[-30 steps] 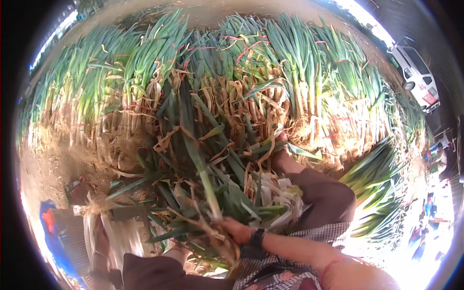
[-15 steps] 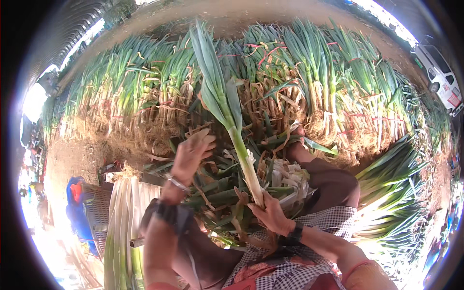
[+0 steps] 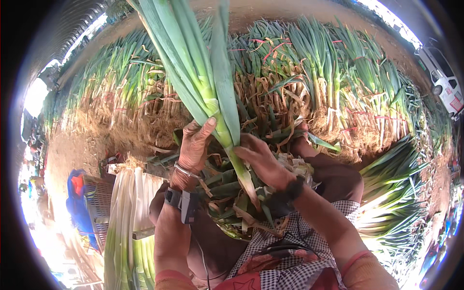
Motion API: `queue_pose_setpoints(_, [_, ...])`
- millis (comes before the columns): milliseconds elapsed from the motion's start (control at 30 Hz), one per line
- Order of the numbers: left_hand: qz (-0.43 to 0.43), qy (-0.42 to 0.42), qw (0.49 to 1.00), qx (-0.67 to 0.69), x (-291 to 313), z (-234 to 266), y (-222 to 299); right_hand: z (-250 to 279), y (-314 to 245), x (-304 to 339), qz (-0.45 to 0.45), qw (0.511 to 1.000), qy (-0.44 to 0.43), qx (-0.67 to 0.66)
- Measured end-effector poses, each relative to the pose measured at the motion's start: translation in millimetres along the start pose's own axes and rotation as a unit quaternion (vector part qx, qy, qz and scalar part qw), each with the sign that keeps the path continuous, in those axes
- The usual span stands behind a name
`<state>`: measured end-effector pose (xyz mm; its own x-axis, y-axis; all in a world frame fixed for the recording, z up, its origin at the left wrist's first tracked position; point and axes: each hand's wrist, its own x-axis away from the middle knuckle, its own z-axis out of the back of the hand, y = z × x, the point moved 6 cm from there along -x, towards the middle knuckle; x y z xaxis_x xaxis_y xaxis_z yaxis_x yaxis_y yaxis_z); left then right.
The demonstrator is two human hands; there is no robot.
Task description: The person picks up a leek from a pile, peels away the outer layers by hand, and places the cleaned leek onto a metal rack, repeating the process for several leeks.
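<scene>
A large leek [image 3: 220, 123] slants across the middle, its broad green leaves toward the top and its pale root end down over my lap. My left hand [image 3: 194, 147] is closed round the stalk where the leaves fan out, with the thumb on the front. On the stalk's other side my right hand [image 3: 263, 162] has its fingers bent against the leek, close to the base of an outer leaf; some fingertips are hidden. Beneath both hands lies a heap of stripped leaves [image 3: 224, 186] between my legs.
Bundled leeks [image 3: 328, 77] stand in rows beyond my feet. Trimmed pale leeks [image 3: 123, 217] lie at my left, near a wicker basket [image 3: 99, 203] with a blue cloth [image 3: 77, 208]. More leeks [image 3: 391, 188] are spread at my right. A white vehicle [image 3: 440, 77] stands at far right.
The leek has come up closer, tilting further left at its leafy end. My left hand, open and apart before, now grips it. My right hand has moved from the root end up the stalk.
</scene>
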<state>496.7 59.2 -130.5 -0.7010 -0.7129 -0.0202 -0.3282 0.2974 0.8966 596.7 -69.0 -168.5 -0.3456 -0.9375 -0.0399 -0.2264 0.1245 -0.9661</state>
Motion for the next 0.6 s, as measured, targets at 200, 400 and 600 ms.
queue_pose_setpoints(200, [-0.019,-0.025,0.999,-0.028,8,5,-2,-16,-31,-9,0.021,0.993,-0.007,0.120])
queue_pose_setpoints(400, [-0.003,-0.104,0.995,-0.001,23,-19,8,4,31,-10,-0.115,0.986,-0.009,-0.121])
queue_pose_setpoints(600, [-0.011,-0.101,0.986,0.133,26,-6,15,35,146,90,0.002,0.681,-0.203,0.704])
